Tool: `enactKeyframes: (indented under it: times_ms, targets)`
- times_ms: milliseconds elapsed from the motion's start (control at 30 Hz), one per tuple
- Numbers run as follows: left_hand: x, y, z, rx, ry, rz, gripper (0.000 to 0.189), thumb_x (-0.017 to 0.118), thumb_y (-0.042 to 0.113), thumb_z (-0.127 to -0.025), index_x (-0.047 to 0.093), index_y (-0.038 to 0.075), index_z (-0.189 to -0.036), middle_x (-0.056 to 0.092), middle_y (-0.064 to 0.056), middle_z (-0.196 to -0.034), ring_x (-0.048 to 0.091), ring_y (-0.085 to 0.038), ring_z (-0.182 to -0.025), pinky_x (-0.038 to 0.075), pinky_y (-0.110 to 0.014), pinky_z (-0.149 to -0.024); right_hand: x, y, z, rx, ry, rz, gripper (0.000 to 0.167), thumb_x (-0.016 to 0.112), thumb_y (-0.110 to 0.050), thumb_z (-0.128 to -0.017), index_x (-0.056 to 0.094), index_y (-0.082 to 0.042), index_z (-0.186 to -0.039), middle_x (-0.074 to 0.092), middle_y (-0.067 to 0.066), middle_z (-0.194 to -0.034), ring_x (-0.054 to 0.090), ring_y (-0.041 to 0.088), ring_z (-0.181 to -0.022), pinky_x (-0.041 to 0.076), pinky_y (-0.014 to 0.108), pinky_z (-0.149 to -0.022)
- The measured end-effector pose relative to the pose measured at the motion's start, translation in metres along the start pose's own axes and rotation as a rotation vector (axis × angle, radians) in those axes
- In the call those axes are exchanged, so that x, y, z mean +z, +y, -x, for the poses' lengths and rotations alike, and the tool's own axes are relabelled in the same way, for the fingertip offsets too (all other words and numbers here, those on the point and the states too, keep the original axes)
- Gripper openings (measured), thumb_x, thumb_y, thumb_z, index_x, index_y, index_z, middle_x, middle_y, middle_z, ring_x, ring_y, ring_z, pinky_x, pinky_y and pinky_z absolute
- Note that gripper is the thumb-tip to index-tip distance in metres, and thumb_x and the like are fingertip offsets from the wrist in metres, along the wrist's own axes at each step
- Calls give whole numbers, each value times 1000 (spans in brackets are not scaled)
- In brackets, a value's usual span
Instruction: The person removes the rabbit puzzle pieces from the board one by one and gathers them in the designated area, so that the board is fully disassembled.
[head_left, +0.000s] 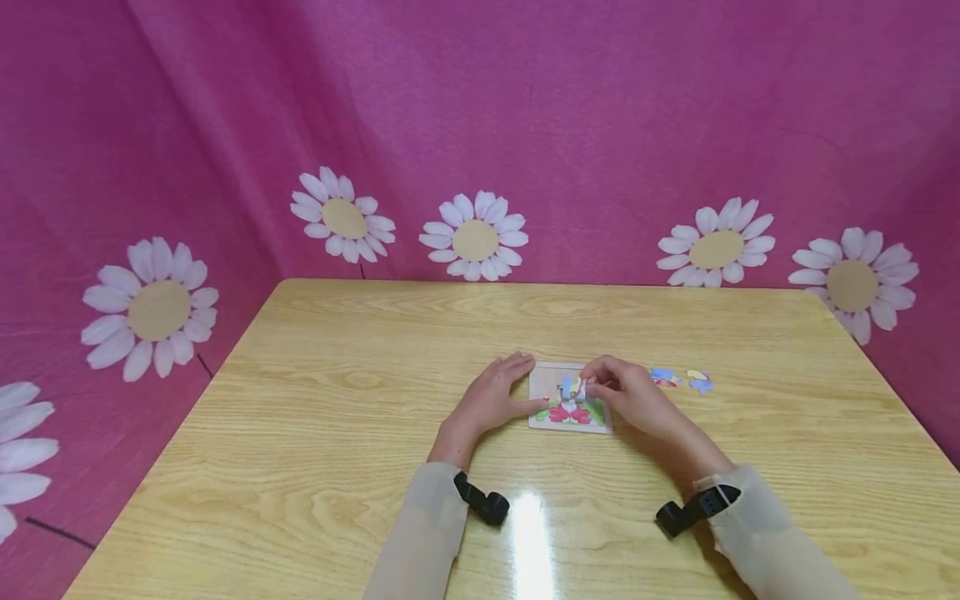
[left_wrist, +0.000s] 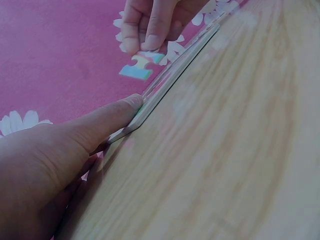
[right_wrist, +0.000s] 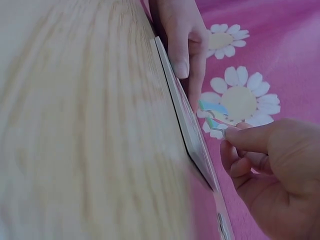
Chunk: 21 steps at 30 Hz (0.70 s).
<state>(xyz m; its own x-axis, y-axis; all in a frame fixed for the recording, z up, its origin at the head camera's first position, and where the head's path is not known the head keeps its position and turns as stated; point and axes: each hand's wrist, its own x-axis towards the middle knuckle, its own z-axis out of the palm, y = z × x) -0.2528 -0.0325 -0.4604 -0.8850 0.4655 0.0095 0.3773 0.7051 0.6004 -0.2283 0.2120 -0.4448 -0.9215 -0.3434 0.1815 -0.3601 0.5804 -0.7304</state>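
Observation:
A small jigsaw puzzle board (head_left: pixel 545 380) lies on the table, its lower part showing a pink and green picture and its upper part bare. My left hand (head_left: pixel 489 397) rests at the board's left side, fingers stretched along the edge and the straight thumb (left_wrist: pixel 117 115) on the near left corner area. Above the board, my right hand (head_left: pixel 636 398) pinches a jigsaw piece (left_wrist: pixel 141 65) between thumb and fingertips. The piece is blue, yellow and pink with notched sides; both wrist views show it raised off the board and tilted.
Loose jigsaw pieces (head_left: pixel 701 382) lie to the right of the board, beyond the right hand. The wooden table (head_left: pixel 337 400) runs back to a pink curtain (head_left: pixel 585 125) with white flowers. Black wrist cameras (head_left: pixel 491 507) are strapped over both sleeves.

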Motion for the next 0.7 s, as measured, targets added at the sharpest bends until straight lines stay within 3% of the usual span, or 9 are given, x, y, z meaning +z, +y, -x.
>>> enactKeyframes:
  times_ms: [700]
  targets:
    - [0,-1,0,4,-4,-7,77,71,48,-86,43,16,-149,39,2,-157,26,-15,-151,19,-34,-127,-28,24,26,-7,96,59,9,63,0,-92,65,-2,-101,68,10,-93,54,-5,-81,49,11,-72]
